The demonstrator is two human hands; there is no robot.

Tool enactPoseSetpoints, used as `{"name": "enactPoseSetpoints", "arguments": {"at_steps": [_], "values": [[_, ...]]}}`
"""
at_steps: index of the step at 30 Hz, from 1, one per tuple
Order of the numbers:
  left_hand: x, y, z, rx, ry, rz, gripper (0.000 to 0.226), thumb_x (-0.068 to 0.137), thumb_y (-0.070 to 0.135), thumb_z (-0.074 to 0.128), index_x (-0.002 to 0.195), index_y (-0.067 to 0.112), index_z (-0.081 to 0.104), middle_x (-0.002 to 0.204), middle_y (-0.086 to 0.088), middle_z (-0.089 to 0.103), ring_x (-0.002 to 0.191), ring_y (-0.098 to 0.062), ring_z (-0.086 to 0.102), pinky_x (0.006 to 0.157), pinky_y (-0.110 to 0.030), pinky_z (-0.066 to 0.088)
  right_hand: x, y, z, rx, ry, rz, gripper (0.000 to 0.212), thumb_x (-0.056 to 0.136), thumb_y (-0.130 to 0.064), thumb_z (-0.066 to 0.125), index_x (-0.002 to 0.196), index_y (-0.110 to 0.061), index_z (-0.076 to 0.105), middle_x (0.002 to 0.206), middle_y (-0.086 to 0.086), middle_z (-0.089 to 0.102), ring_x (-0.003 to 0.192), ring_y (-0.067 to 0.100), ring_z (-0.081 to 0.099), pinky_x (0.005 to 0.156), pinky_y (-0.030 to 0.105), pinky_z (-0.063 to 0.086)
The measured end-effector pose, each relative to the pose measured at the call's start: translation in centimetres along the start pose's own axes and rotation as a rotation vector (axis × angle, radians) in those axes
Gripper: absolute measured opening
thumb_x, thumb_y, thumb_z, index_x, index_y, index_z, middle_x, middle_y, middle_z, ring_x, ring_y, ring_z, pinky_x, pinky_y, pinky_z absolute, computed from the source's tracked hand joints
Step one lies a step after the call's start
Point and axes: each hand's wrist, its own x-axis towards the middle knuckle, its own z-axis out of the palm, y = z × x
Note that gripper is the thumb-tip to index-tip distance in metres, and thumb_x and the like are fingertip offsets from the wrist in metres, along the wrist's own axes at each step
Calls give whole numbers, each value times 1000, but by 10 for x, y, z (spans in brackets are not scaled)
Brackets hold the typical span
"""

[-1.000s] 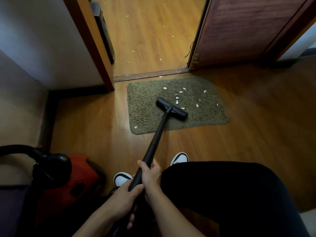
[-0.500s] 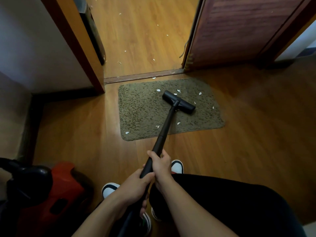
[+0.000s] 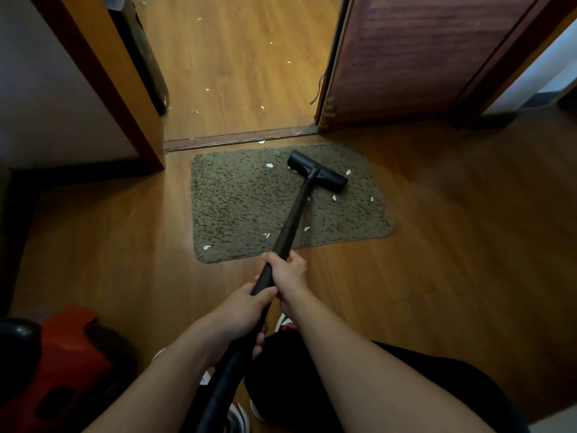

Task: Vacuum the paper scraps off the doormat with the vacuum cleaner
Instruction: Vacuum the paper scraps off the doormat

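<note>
The black wand (image 3: 293, 214) is gripped by both hands, left hand (image 3: 242, 307) and right hand (image 3: 288, 271); its wide flat head (image 3: 317, 175) is laid on the shaggy olive doormat (image 3: 243, 207) among white paper scraps (image 3: 269, 165).

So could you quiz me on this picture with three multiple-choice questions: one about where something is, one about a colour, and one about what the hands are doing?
1. Where is the vacuum head?
A. On the far right part of the doormat
B. On the bare floor past the doorway
C. Lifted above the red vacuum body

2. What colour is the vacuum body at the lower left?
A. Blue
B. Red
C. White

3. What are the hands doing?
A. Both hang free
B. Only one touches the wand
C. Both grip the wand

Answers:
1 A: the head sits on the mat near its far right corner, with paper scraps lying around it.
2 B: its shell is plainly red beside the black hose fitting.
3 C: the right hand is curled round the wand higher up and the left hand just below it.
</note>
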Motion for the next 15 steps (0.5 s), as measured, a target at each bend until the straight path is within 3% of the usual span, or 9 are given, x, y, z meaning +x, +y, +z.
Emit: {"name": "enactPoseSetpoints", "arguments": {"at_steps": [3,7,15], "values": [[-4,-3,-5,16,-3,-5,22,103,40,47,122,30,46,54,-7,46,35,-14,45,37,-21,41,-4,5,4,1,-2,9,21,71,-34,74,86,-21,66,89,10,73,83,31,74,74,43,64],[-25,-16,-18,11,-3,-6,19,104,38,46,119,27,46,53,-7,44,35,-15,42,38,-20,39,-22,17,21,19,-23,34,27,62,-37,70,85,-25,66,89,11,73,85,38,75,80,56,63],[-65,-64,-52,15,-23,-59,30,104,38,45,129,24,37,53,-8,51,38,-18,48,39,-26,44,-82,48,50,-60,-91,57,26,66,-36,69,90,-26,63,88,8,70,84,37,75,80,54,63]]}}
